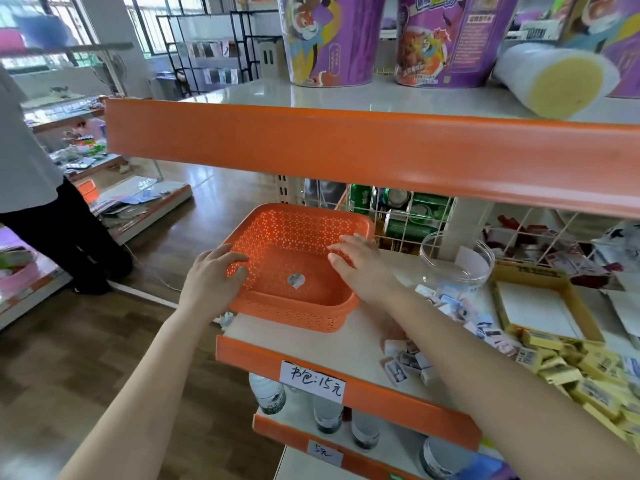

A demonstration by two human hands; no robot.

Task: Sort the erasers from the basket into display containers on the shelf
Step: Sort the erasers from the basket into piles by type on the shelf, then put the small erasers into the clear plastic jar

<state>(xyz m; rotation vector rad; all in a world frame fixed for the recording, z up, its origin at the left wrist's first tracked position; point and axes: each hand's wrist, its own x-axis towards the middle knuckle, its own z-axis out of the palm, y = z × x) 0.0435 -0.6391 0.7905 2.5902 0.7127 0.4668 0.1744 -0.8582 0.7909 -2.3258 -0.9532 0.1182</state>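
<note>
The orange perforated plastic basket (294,308), nearly empty, sits at the white shelf's (311,344) left end, with small white erasers (408,365) and yellow erasers (588,372) strewn near a clear round dish (450,277) and yellow cardboard tray (500,306).

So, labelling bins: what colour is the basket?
The basket is orange, with small holes all over; head view.
</note>
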